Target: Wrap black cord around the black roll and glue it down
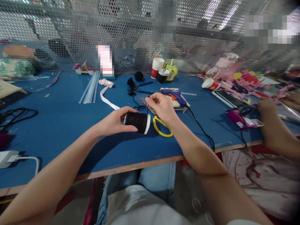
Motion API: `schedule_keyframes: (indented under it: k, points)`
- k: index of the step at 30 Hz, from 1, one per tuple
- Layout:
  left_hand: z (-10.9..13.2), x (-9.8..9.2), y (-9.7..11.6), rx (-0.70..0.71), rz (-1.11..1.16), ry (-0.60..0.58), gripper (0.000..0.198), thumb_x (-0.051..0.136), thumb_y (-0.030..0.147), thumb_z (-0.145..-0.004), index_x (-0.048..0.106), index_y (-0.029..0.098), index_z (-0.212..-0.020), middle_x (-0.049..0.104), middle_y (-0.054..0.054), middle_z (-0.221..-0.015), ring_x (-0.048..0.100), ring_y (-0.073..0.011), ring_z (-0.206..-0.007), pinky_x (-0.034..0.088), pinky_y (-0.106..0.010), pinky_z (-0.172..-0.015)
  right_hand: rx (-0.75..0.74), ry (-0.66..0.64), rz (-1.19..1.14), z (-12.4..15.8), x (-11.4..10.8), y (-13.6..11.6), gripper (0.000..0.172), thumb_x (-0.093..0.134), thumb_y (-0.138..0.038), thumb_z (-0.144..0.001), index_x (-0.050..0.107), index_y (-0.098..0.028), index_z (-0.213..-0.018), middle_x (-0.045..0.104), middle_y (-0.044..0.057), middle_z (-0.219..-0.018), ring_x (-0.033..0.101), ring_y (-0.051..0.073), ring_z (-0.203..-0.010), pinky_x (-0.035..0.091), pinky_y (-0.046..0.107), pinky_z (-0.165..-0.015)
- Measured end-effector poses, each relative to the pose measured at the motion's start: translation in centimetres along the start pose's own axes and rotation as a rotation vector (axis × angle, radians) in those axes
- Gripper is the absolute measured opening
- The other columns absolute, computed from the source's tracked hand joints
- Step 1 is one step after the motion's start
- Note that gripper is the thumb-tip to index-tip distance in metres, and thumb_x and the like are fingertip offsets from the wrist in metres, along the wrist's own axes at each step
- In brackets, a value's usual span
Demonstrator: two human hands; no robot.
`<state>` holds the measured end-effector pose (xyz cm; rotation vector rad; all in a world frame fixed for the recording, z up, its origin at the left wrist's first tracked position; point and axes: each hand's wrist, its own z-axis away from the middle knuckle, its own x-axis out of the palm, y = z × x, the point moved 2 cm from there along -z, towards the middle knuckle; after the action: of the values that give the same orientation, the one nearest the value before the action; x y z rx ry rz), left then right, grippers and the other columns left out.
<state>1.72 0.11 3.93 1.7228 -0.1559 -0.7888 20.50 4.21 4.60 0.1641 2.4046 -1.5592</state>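
My left hand (115, 121) is wrapped round a spool of black cord (137, 121), held on its side just above the blue table (58, 125). My right hand (161, 106) is closed in a pinch on the thin black cord end (147, 107) that rises from the spool. Yellow-handled scissors (161, 127) lie on the table directly under my right wrist. A blue glue gun (174, 95) rests on a small stack of wooden sticks just beyond my right hand.
Clear glue sticks (90, 87) and a white ribbon (106, 97) lie at the back left. Paper cups (157, 67) stand by the mesh wall. A neighbour's arm (274, 125), a phone (228, 98) and a pink device (242, 120) sit at the right. A white charger (8, 157) is near left.
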Motion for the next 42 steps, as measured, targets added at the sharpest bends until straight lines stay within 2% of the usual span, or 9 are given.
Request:
schedule_keyframes:
  k: [15,27,34,42]
  points:
    - [0.0,-0.2,0.1,0.039,0.055,0.106,0.059,0.073,0.033,-0.062,0.047,0.018,-0.112,0.055,-0.005,-0.104,0.055,-0.0192,-0.095,0.046,-0.029,-0.08,0.148,-0.078,-0.04,0.3,0.6,0.7,0.033,0.061,-0.048,-0.07,0.053,-0.017,-0.068,0.051,-0.002,-0.058,0.042,0.008,-0.053,0.032,0.024,-0.05]
    - [-0.2,0.0,0.2,-0.034,0.215,0.123,0.059,0.075,0.033,-0.059,0.049,0.017,-0.109,0.06,-0.003,-0.09,0.056,-0.0169,-0.081,0.045,-0.026,-0.068,0.216,-0.119,-0.203,-0.2,0.9,2.4,0.033,0.065,-0.047,-0.067,0.053,-0.017,-0.068,0.049,-0.004,-0.055,0.043,0.008,-0.05,0.033,0.023,-0.05]
    - [-0.4,-0.1,-0.5,-0.006,0.322,0.152,0.058,0.076,0.03,-0.057,0.052,0.015,-0.108,0.059,-0.003,-0.09,0.054,-0.0149,-0.079,0.044,-0.025,-0.069,0.274,-0.118,-0.218,-0.2,0.9,2.4,0.032,0.065,-0.047,-0.066,0.053,-0.017,-0.068,0.05,-0.004,-0.057,0.046,0.008,-0.053,0.037,0.023,-0.052]
    - [-0.5,-0.1,-0.9,-0.003,0.405,0.128,0.055,0.076,0.025,-0.059,0.053,0.016,-0.108,0.058,-0.001,-0.091,0.053,-0.0127,-0.079,0.043,-0.024,-0.071,0.284,-0.126,-0.202,-0.1,0.9,2.4,0.031,0.064,-0.046,-0.067,0.052,-0.017,-0.067,0.05,-0.003,-0.058,0.046,0.008,-0.052,0.037,0.024,-0.051]
